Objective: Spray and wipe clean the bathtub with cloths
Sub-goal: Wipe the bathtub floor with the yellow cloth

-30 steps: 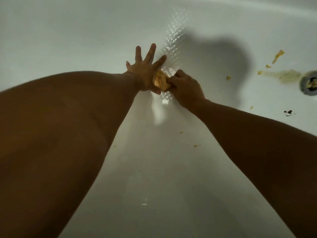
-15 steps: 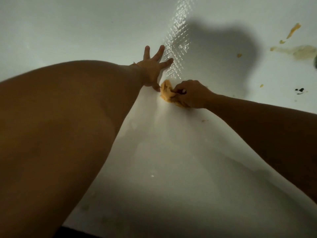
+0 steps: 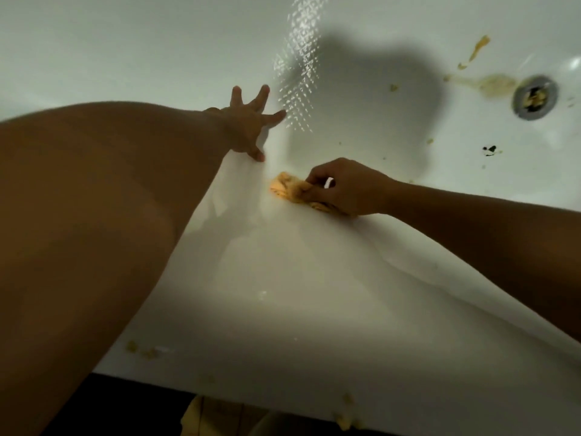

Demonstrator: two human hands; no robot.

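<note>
I look down into a white bathtub [image 3: 283, 309]. My right hand [image 3: 345, 187] grips a crumpled yellow cloth [image 3: 287, 188] and holds it against the tub's near inner wall. My left hand [image 3: 248, 124] lies flat on the tub floor with its fingers spread, a little up and left of the cloth and apart from it. Yellow-brown smears [image 3: 493, 84] and crumbs dirty the floor near the drain [image 3: 534, 97] at the upper right. A small black spot [image 3: 489, 150] lies below the drain.
The tub's near rim [image 3: 251, 391] runs along the bottom, with yellow crumbs [image 3: 344, 420] on it. More crumbs [image 3: 138, 349] sit at the lower left of the wall. A patch of patterned light [image 3: 298, 73] falls on the floor beyond my left hand.
My right hand has dragged the cloth toward me, down the tub wall and away from my left hand. The view has shifted, so the drain and the near rim show again.
</note>
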